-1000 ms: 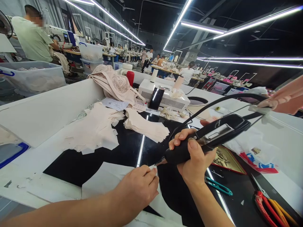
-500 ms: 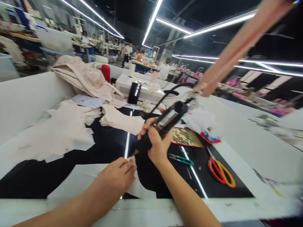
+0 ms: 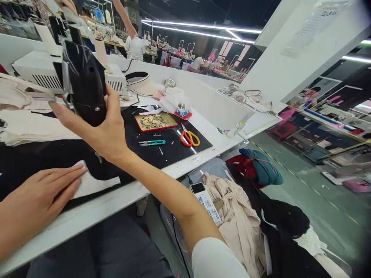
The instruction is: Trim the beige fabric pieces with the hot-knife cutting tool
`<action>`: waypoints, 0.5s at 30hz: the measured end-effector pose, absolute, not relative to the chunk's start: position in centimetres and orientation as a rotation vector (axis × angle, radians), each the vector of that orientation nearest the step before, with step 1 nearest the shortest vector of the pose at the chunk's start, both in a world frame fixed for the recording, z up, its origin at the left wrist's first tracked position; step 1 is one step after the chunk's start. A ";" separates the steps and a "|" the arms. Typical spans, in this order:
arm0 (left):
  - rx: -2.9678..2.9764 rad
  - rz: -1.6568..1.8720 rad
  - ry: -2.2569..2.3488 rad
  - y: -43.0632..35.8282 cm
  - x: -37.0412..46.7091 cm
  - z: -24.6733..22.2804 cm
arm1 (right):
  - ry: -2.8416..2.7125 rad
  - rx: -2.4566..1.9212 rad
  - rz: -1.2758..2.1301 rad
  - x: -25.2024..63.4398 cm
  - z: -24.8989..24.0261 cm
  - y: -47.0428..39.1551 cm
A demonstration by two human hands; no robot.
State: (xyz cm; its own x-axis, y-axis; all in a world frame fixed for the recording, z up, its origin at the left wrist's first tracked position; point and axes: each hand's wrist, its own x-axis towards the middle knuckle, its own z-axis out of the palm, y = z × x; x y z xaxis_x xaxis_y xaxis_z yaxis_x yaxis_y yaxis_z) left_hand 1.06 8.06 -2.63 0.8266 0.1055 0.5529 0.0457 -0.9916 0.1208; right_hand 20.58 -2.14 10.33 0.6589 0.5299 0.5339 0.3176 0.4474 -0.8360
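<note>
My right hand (image 3: pixel 100 129) grips a black hand-held cutting tool (image 3: pixel 84 83), held upright over the black table top (image 3: pixel 179 148). The tool's tip points down near a white piece of fabric (image 3: pixel 88 183). My left hand (image 3: pixel 37 197) lies flat on that white piece at the table's near edge, fingers together and stretched out. Pale fabric pieces (image 3: pixel 26 127) lie in stacks to the left behind the tool.
A red tray of small pieces (image 3: pixel 155 121), teal thread snips (image 3: pixel 152 143) and orange-handled scissors (image 3: pixel 189 138) lie on the right of the table. A white machine (image 3: pixel 37 69) stands at the back. A bin of pale garments (image 3: pixel 232 216) and a dark pile sit on the floor at right. Other people work behind.
My view has swung right and down. My right hand has raised the tool from slanted to upright. My left hand has flattened on the white piece. The arm that reached in from the right is gone.
</note>
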 end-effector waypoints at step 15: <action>3.046 0.824 0.548 -1.0 3.8 4.8 | -1.024 -0.976 0.055 22.1 10.0 -8.0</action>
State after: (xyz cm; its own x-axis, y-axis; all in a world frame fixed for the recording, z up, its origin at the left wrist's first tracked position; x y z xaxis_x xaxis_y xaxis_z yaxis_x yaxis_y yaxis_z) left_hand 3.85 -0.99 4.77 0.8091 0.3094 0.4996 0.3408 -0.9397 0.0301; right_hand 22.09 -7.97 9.95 0.5564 0.4597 0.6921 0.3832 0.5971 -0.7047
